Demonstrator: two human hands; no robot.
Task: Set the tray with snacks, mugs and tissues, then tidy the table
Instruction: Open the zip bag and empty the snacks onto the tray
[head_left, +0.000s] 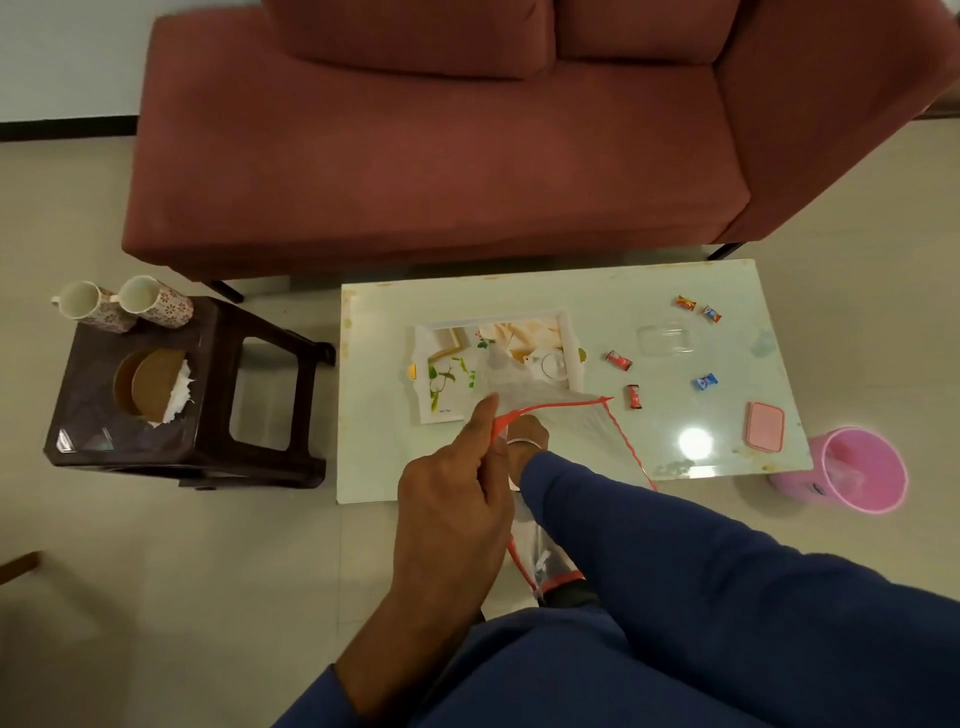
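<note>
- The left hand (457, 499) pinches the red-edged rim of a clear plastic bag (561, 410), holding its mouth over the near edge of the white glossy tabletop (571, 467).
- The right hand (524, 441) is inside the bag (its grip can't be made out).
- The white rectangular tray with a leaf print (457, 374) lies just beyond both hands.
- Small wrapped candies (618, 359) lie scattered to the tray's right.

I wear dark blue long sleeves on both arms, and a thin silver bangle (521, 442) circles my right wrist above the cuff, mid-frame.
</note>
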